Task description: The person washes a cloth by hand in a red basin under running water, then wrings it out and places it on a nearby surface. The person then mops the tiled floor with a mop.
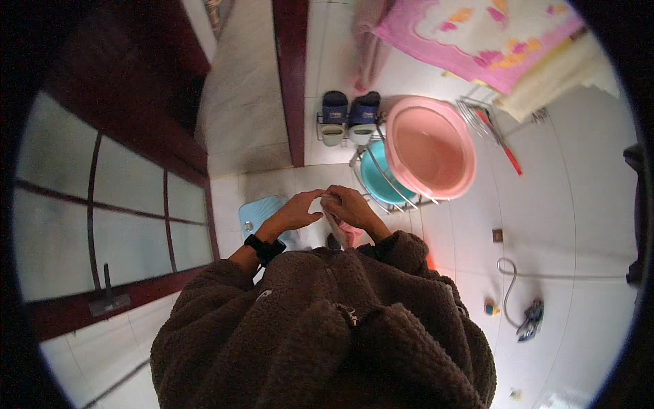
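Note:
My two hands meet in front of my chest. My right hand [349, 206] is closed on a pink-and-whitish, limp thing [350, 235] that hangs below the fingers; it may be cloth or thin plastic, and I cannot tell which. My left hand [297, 213] has its thumb spread away from the index finger, with a gap between them. Its fingertips reach the right hand's fingers at the top of that thing. Whether they pinch its edge is too small to see. A dark band with a watch-like face [264, 249] sits on my left wrist.
Ahead to the right, a metal rack holds a pink basin [430, 148] above a turquoise basin [383, 176]. Slippers [349, 117] hang on the wall beside it. Below my left hand lies a light-blue panel [257, 217]. A glazed door [129, 225] stands left; a shower hose [512, 290] hangs right.

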Demonstrator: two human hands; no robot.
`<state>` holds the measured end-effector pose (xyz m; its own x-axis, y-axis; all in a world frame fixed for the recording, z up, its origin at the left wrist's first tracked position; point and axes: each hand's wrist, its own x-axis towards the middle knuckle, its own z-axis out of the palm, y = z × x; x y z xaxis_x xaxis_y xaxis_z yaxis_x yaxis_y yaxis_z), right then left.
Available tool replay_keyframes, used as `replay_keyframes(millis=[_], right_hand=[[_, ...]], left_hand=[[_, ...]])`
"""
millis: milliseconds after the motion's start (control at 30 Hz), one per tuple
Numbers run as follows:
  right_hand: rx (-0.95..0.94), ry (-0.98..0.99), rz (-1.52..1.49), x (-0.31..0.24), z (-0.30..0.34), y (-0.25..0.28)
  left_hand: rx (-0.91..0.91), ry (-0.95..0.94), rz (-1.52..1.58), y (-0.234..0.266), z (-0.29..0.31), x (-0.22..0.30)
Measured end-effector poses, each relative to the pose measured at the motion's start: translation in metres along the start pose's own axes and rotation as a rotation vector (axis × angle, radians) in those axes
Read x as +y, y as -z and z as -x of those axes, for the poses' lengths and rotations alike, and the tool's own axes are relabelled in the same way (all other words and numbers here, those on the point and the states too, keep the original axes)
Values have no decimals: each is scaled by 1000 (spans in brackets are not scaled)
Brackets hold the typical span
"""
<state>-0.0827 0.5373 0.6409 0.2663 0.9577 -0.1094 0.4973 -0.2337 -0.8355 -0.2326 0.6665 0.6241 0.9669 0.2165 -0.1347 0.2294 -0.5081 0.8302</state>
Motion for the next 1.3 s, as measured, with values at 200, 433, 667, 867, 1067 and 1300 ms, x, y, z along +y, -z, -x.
replay_keyframes(millis=[200,433,667,867,1067,1300], right_hand=[[-231,210,69,7,-37,7],[-359,229,-32,35,-62,9],[-342,165,-17,55,-96,22],[-348,196,110,64,-138,12],[-384,128,107,65,-177,-13],[-339,226,57,44,-254,-49]], left_hand=[[154,125,-60,14,4,-13],[659,314,-8,35,48,-34],[1075,586,-6,43,129,-53],[1114,784,61,20,144,-63],[1150,730,148,23,148,-89],[1114,634,30,88,119,-142]])
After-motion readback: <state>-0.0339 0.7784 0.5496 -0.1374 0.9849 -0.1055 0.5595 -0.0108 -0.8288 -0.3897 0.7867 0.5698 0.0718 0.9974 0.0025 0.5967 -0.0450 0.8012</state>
